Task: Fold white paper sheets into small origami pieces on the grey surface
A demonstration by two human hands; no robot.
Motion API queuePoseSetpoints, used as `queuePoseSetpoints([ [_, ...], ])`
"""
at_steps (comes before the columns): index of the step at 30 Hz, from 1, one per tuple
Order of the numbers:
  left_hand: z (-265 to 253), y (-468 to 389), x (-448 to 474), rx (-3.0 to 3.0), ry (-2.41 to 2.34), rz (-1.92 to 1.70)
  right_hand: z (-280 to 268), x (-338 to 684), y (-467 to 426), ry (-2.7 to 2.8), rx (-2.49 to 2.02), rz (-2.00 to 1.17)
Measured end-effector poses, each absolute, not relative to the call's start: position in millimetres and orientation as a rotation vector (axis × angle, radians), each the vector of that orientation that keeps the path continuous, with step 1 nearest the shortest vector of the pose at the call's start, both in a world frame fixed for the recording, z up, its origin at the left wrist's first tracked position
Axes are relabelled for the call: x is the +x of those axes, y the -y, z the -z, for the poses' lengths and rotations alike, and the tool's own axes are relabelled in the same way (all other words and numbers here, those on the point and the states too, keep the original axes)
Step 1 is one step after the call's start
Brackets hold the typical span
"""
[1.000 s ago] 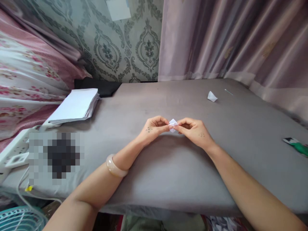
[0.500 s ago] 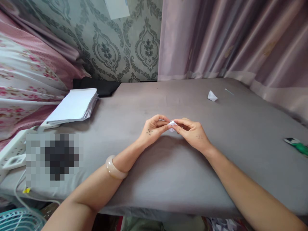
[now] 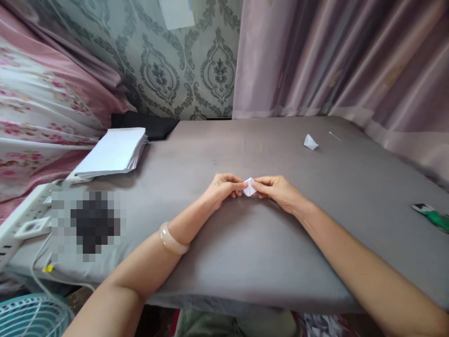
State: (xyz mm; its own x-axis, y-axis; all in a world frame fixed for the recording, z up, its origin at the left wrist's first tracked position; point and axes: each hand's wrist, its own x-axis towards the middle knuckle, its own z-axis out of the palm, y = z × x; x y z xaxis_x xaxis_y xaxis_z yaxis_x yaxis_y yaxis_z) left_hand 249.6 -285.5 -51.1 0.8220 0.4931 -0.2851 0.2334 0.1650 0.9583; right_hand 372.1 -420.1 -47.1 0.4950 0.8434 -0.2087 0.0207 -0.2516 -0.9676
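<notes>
A small white piece of folded paper is held between my two hands above the grey-covered table. My left hand pinches its left edge, thumb on the near side and fingers curled behind. From the other side my right hand grips the right edge between thumb and fingers. Creases meet near the middle of the paper's facing side. Farther back on the right lies another white folded paper piece, apart from both hands.
A stack of white paper lies back left beside a black flat item. A white power strip with cables runs along the left edge. A thin stick and a green item are at right. A teal fan stands lower left.
Both hands have lowered slightly and turned, spreading apart a little, so more of the folded paper shows between them. The view has shifted slightly.
</notes>
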Motion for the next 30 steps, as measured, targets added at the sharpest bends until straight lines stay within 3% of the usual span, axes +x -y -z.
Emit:
queuePoseSetpoints([
  [10, 62.0, 246.5, 263.8, 2.057, -0.591, -0.182, 64.4, 398.2, 384.5, 1.127, -1.978, -0.652],
  [18, 76.0, 238.9, 267.8, 2.030, -0.368, -0.217, 81.3, 404.8, 387.7, 1.263, -1.955, -0.451],
  [30, 67.3, 238.4, 267.0, 2.113, -0.283, -0.218, 75.8, 401.0, 391.1, 1.271, -1.913, -0.460],
])
